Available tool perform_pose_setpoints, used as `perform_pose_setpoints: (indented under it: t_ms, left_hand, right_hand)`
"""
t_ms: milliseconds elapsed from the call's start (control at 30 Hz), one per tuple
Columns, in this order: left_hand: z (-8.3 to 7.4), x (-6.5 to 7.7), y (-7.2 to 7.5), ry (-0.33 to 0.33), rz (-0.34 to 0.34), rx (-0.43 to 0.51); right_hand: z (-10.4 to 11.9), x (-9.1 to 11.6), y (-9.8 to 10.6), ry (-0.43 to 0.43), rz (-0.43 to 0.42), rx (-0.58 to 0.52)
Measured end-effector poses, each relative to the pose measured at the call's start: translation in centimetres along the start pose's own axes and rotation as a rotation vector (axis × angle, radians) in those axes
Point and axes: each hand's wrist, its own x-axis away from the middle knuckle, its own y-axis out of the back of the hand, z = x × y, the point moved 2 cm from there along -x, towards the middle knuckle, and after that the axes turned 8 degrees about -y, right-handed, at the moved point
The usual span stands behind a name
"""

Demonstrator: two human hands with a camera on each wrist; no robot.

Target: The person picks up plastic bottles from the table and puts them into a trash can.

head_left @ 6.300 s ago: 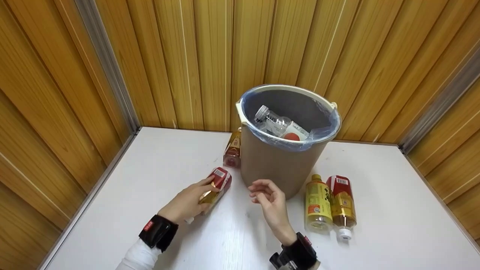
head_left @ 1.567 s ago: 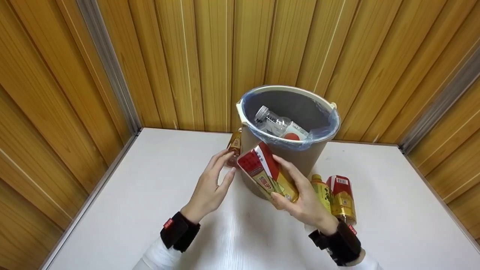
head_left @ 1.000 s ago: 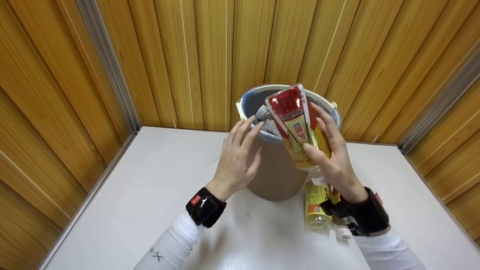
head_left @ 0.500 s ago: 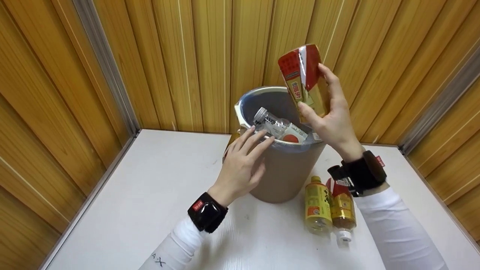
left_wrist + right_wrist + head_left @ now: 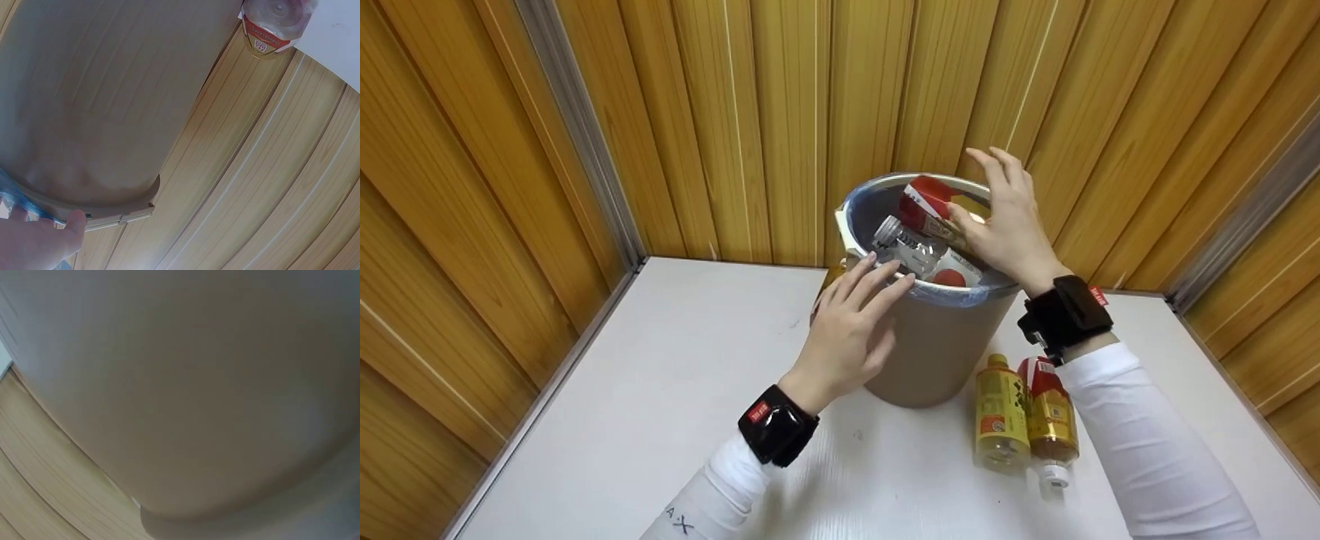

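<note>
Red btl in lined bin

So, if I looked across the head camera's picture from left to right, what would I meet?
Left sleeve, left wristband, left hand, bin, yellow bottle, red-and-gold bottle, right sleeve.
</note>
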Motion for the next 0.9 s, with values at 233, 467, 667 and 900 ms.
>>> perform_pose_setpoints:
  t_ms: [233, 467, 667, 900]
  left_hand:
    - [0.1, -0.2, -0.2, 0.005, 0.015, 0.000]
    - [0.0, 0.0, -0.4, 0.003, 0.005, 0.001]
    - [-0.3, 0.8, -0.2, 0.004, -0.020, 0.005]
    - [-0.8, 1.9, -0.3, -0.020, -0.035, 0.026]
  right_hand:
    - [-0.5, 0.9, 0.1, 0.014, -0.034, -0.062]
    - [-0.4, 2.6, 0.0, 0.021, -0.100, -0.148]
    - [0.5, 4.7, 0.0, 0.056, -0.222, -0.291]
    - [2.9, 8.2, 1.3, 0.097, -0.323, -0.440]
